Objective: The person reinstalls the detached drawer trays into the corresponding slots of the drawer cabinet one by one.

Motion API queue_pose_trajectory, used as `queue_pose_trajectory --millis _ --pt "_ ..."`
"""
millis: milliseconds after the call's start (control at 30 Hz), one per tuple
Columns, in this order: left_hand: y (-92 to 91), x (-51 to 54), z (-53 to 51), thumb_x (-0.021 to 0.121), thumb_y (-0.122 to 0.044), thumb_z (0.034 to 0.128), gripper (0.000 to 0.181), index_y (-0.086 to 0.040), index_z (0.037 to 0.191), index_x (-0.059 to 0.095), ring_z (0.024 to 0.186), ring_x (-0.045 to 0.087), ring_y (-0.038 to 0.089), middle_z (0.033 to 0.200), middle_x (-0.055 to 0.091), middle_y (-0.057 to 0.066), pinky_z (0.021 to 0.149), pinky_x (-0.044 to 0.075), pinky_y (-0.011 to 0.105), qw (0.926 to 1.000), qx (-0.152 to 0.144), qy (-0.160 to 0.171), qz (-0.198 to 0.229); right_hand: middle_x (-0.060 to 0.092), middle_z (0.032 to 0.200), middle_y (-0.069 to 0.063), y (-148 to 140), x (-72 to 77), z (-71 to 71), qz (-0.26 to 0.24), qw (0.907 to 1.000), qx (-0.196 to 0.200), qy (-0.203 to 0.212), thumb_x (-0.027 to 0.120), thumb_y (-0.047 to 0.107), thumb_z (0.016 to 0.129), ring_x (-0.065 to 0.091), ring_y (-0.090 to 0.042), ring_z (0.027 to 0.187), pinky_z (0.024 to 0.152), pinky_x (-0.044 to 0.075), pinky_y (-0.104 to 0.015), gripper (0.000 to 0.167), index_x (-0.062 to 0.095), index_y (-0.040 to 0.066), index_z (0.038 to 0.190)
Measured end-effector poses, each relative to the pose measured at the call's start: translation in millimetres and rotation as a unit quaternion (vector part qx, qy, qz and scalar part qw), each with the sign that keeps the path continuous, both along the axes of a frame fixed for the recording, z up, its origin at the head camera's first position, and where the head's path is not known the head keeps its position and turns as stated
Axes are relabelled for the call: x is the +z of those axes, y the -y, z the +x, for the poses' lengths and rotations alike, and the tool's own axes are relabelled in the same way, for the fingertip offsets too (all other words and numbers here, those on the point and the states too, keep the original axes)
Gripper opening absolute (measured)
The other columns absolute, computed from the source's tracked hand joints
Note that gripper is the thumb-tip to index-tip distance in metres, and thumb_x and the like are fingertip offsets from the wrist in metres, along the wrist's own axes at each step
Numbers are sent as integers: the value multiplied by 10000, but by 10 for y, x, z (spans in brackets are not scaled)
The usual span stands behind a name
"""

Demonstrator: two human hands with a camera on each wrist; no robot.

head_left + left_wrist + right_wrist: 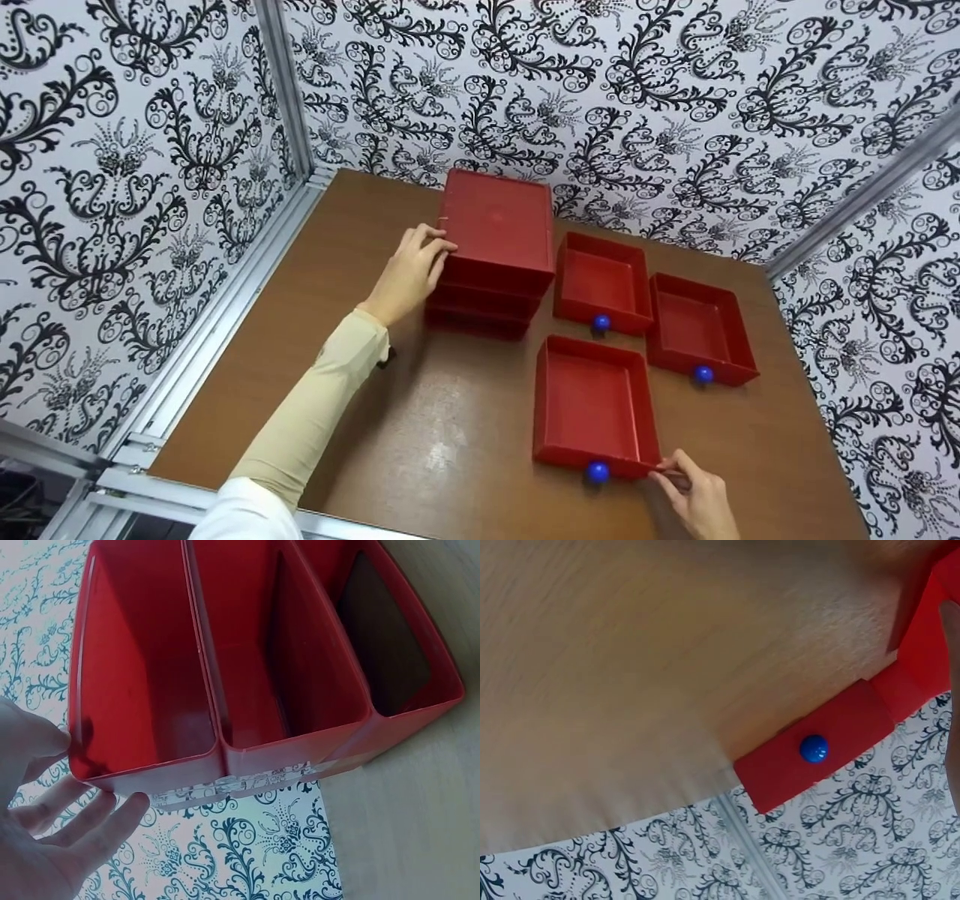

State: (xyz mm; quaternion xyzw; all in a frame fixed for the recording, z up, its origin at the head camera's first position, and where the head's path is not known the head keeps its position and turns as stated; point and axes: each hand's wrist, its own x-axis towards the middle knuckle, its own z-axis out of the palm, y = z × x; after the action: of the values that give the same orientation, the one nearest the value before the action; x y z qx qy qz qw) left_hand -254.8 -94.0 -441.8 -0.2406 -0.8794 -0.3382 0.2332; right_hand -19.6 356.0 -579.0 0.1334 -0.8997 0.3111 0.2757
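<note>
A red drawer cabinet [497, 221] with three open slots stands at the back of the table. My left hand [409, 274] rests on its upper left edge, fingers loosely extended; the left wrist view shows this hand [64, 817] beside the top slot's corner. Nearest me lies a shallow red drawer [589, 397] with a blue knob [598, 472]. My right hand [697, 495] pinches that drawer's front right corner between thumb and fingers. Only a sliver of this hand [952, 690] shows in the right wrist view.
Two more red drawers with blue knobs lie behind the near one: one drawer [598, 279] beside the cabinet, another drawer [694, 330] farther right. In the right wrist view, a drawer front [840, 727] faces the camera. Patterned walls [480, 90] and metal rails [225, 315] border the brown table [442, 420].
</note>
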Motion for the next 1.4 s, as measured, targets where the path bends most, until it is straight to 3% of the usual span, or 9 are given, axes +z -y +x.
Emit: queue_pose_trajectory --millis 333,667,867,1267,1400 --pt "21 27 -18 541 -80 992 209 -45 1099 717 1177 536 335 1221 602 177 1020 506 431 9999 -120 -61 -66 729 709 -75 113 63 5 92 9993 337 -158 839 -163 562 645 175 772 597 518 -57 378 625 55 784" --pt "26 15 -22 544 -73 988 213 -46 1105 720 1173 540 329 1221 603 167 1018 504 433 9999 -100 -61 -28 736 722 -67 212 91 -16 250 9963 623 -531 821 -209 487 674 137 774 619 523 -57 443 645 54 797" --pt "14 10 -16 550 -64 985 205 -46 1089 725 1147 549 329 1198 609 171 1011 503 436 9998 -118 -170 7 744 734 -40 301 135 -1 257 9969 633 -378 845 -159 533 680 130 782 627 524 -57 411 654 82 806" --pt "15 19 -12 539 -47 986 208 -56 1094 718 1155 549 325 1198 603 173 1028 502 422 9997 -133 -186 -71 751 755 -86 436 77 -82 88 9911 1221 -533 812 156 804 738 1 762 651 539 -75 187 650 63 826" --pt "27 26 -2 537 -80 998 205 -66 1103 713 1174 542 322 1219 598 169 1035 500 428 9998 -153 -69 -100 761 771 -92 505 101 -110 94 9907 1249 -532 841 38 732 735 18 790 668 538 -69 212 651 70 820"
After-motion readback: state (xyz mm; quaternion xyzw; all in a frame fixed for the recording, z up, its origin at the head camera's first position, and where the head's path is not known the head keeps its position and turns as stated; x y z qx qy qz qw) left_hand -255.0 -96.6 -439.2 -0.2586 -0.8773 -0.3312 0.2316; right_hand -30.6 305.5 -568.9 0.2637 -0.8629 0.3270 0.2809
